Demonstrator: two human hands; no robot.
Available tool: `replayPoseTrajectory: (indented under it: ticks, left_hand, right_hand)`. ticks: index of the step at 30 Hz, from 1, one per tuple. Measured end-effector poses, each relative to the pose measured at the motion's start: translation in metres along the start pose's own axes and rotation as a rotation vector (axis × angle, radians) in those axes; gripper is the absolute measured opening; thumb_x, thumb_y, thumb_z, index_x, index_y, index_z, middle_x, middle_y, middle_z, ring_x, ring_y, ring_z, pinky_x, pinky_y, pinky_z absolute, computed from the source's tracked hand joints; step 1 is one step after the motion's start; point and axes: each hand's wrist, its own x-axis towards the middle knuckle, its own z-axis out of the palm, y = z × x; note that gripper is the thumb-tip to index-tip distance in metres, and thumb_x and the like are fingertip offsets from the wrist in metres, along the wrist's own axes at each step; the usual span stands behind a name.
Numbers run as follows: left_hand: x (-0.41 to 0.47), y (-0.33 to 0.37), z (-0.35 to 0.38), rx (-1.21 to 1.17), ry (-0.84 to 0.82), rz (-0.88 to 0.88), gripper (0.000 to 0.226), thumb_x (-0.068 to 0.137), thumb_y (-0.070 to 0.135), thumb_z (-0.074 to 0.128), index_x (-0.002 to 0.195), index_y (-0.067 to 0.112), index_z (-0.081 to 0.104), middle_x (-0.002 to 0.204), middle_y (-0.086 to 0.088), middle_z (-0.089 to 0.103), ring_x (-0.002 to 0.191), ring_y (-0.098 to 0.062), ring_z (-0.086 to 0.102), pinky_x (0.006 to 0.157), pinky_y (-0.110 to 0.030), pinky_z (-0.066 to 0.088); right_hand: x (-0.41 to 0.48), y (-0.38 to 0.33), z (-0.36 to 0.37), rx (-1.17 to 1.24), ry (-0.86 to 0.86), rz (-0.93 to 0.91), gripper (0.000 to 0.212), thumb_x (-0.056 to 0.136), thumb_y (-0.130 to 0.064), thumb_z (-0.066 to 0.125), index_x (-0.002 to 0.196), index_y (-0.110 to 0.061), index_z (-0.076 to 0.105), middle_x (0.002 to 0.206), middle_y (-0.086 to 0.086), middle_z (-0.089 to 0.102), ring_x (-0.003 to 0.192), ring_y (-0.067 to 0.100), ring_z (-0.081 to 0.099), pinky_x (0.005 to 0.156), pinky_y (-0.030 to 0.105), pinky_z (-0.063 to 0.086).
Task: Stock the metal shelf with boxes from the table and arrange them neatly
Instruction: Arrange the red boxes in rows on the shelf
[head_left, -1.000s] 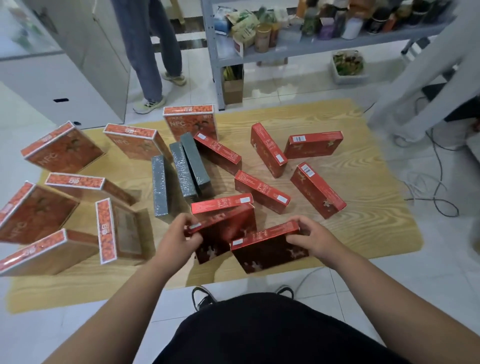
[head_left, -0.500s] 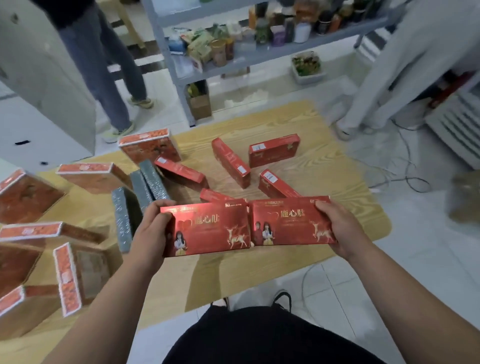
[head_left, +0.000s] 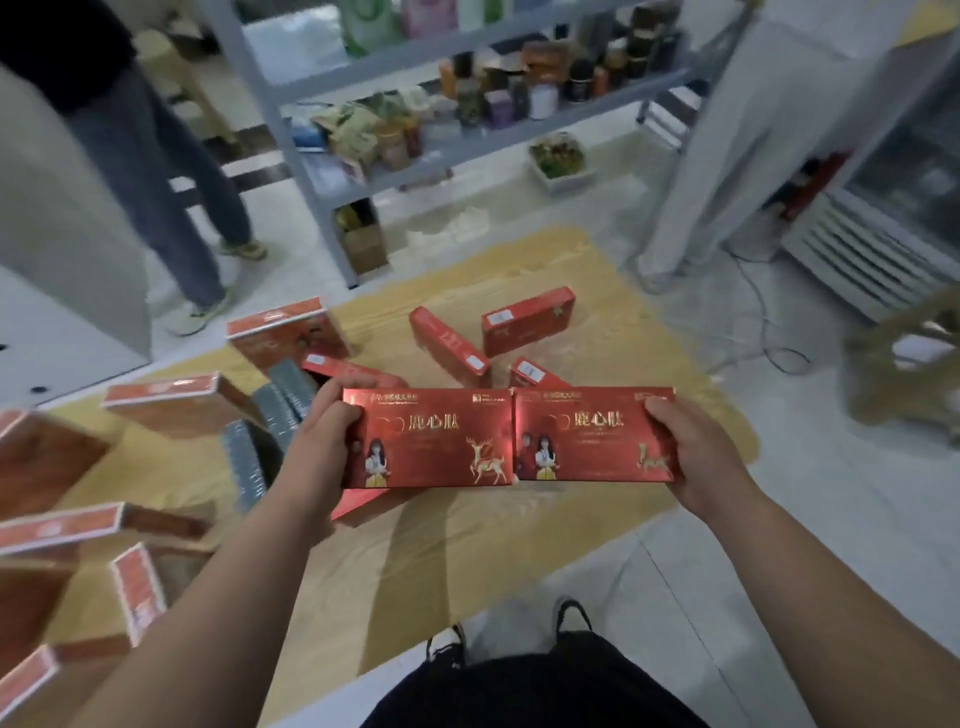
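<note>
Far left on the tabletop (head_left: 467, 561): orange boxes (head_left: 171, 402), several standing on edge, some blurred. Next to them grey boxes (head_left: 244, 470), upright, packed side by side.

My left hand (head_left: 317, 457) has fingers wrapped round the left end of a red box (head_left: 431, 441), thumb on the front, rest behind. Box is held up off the tabletop, face toward me, w/ a deer and a figure printed on it. Another red box edge pokes out just below it; can't tell if I'm holding that one too.

Touching it end to end on the right is a 2nd red box (head_left: 587, 436), same print, same height. My right hand (head_left: 696, 457) grips its right end, fingers closed over the corner, thumb on top edge.

Behind both, more red boxes (head_left: 527, 319) lie scattered on the tabletop, well apart from each other.

Beyond the tabletop stands the metal shelf (head_left: 415, 171), already holding jars, bags & bottles on its tiers, a cardboard box (head_left: 363, 247) under it. A person's legs (head_left: 171, 182) stand back left; cables (head_left: 769, 338) trail on the floor at right.
</note>
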Motion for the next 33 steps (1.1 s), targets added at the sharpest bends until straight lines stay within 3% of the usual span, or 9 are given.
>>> replayPoseTrajectory:
  ticks: [4, 6, 8, 16, 19, 22, 26, 29, 33]
  left_hand:
    - [-0.046, 0.0, -0.048, -0.117, 0.272, 0.062, 0.041, 0.074, 0.021, 0.047, 0.108, 0.031, 0.068, 0.081, -0.009, 0.061, 0.065, -0.021, 0.055, 0.06, -0.03, 0.047]
    - [-0.083, -0.009, -0.07, -0.185, 0.448, 0.095, 0.04, 0.078, 0.019, 0.049, 0.112, 0.03, 0.067, 0.086, -0.008, 0.063, 0.067, -0.021, 0.058, 0.063, -0.031, 0.05]
    - [-0.13, -0.022, -0.087, -0.257, 0.655, 0.131, 0.034, 0.086, 0.011, 0.05, 0.113, 0.025, 0.065, 0.089, -0.006, 0.066, 0.068, -0.019, 0.062, 0.06, -0.03, 0.053]
    - [-0.372, -0.095, -0.084, -0.477, 1.416, 0.158, 0.033, 0.09, 0.009, 0.048, 0.111, 0.025, 0.067, 0.096, 0.0, 0.07, 0.075, -0.013, 0.067, 0.062, -0.026, 0.055]
    - [-0.465, -0.124, -0.054, -0.574, 1.653, 0.192, 0.033, 0.08, 0.016, 0.051, 0.107, 0.026, 0.067, 0.096, -0.007, 0.069, 0.076, -0.019, 0.066, 0.067, -0.032, 0.054]
    - [-0.551, -0.143, -0.007, -0.63, 1.882, 0.217, 0.034, 0.078, 0.017, 0.05, 0.104, 0.027, 0.068, 0.089, -0.009, 0.066, 0.076, -0.026, 0.061, 0.07, -0.04, 0.05]
    - [-0.633, -0.147, 0.078, -0.599, 2.2, 0.207, 0.033, 0.075, 0.021, 0.051, 0.101, 0.03, 0.069, 0.09, -0.008, 0.067, 0.078, -0.026, 0.06, 0.069, -0.039, 0.051]
    - [-0.669, -0.136, 0.149, -0.544, 2.401, 0.177, 0.033, 0.075, 0.021, 0.05, 0.101, 0.033, 0.067, 0.089, -0.006, 0.067, 0.076, -0.023, 0.061, 0.065, -0.039, 0.051]
    - [-0.685, -0.105, 0.251, -0.482, 2.671, 0.114, 0.035, 0.074, 0.025, 0.051, 0.104, 0.032, 0.066, 0.091, -0.003, 0.069, 0.08, -0.023, 0.064, 0.073, -0.049, 0.054]
  right_hand:
    - [0.022, -0.016, 0.068, -0.092, -0.239, -0.008, 0.006, 0.096, -0.013, 0.06, 0.097, -0.013, 0.065, 0.075, 0.006, 0.071, 0.061, 0.02, 0.066, 0.053, 0.03, 0.056]
    - [0.028, -0.023, 0.11, -0.138, -0.394, -0.011, 0.007, 0.095, -0.012, 0.061, 0.094, -0.016, 0.067, 0.075, 0.003, 0.072, 0.064, 0.017, 0.067, 0.062, 0.033, 0.056]
    - [0.021, -0.026, 0.154, -0.201, -0.549, -0.011, 0.01, 0.095, -0.009, 0.059, 0.09, -0.016, 0.065, 0.068, -0.002, 0.071, 0.059, 0.012, 0.065, 0.059, 0.028, 0.054]
    - [-0.107, 0.024, 0.294, -0.434, -1.242, 0.001, 0.01, 0.094, -0.012, 0.057, 0.093, -0.018, 0.065, 0.069, -0.005, 0.068, 0.066, 0.015, 0.063, 0.056, 0.023, 0.053]
    - [-0.186, 0.06, 0.321, -0.469, -1.462, 0.047, 0.01, 0.088, -0.022, 0.063, 0.095, -0.022, 0.07, 0.085, 0.005, 0.069, 0.073, 0.02, 0.066, 0.067, 0.032, 0.054]
    - [-0.27, 0.099, 0.328, -0.512, -1.669, 0.107, 0.031, 0.073, -0.032, 0.071, 0.101, -0.018, 0.072, 0.104, 0.017, 0.069, 0.094, 0.031, 0.062, 0.088, 0.052, 0.049]
    - [-0.387, 0.129, 0.298, -0.555, -1.937, 0.204, 0.036, 0.071, -0.032, 0.068, 0.102, -0.014, 0.07, 0.1, 0.014, 0.066, 0.093, 0.03, 0.062, 0.084, 0.047, 0.048]
    - [-0.453, 0.137, 0.262, -0.56, -2.14, 0.3, 0.023, 0.076, -0.027, 0.063, 0.094, -0.016, 0.07, 0.091, 0.011, 0.067, 0.085, 0.028, 0.063, 0.075, 0.04, 0.051]
    - [-0.518, 0.133, 0.202, -0.568, -2.384, 0.413, 0.022, 0.076, -0.026, 0.061, 0.093, -0.019, 0.073, 0.088, 0.007, 0.069, 0.08, 0.024, 0.065, 0.073, 0.039, 0.052]
